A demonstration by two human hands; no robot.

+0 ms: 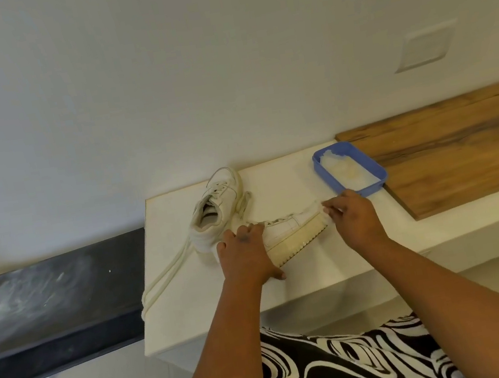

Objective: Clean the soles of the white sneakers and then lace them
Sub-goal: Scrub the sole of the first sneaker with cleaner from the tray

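One white sneaker (288,231) lies on its side on the white table (306,278), its cream sole turned toward me. My left hand (246,255) grips its heel end. My right hand (353,214) pinches a white cloth (322,209) against the toe. The other white sneaker (214,204) stands upright behind, toe pointing away. Cream laces (164,279) trail from it to the table's left edge and hang over.
A blue tray (320,163) holding white soapy liquid sits at the back right, just beyond my right hand. A wooden board (465,146) lies on the ledge to the right. A black surface (43,289) adjoins the table on the left. A wall stands behind.
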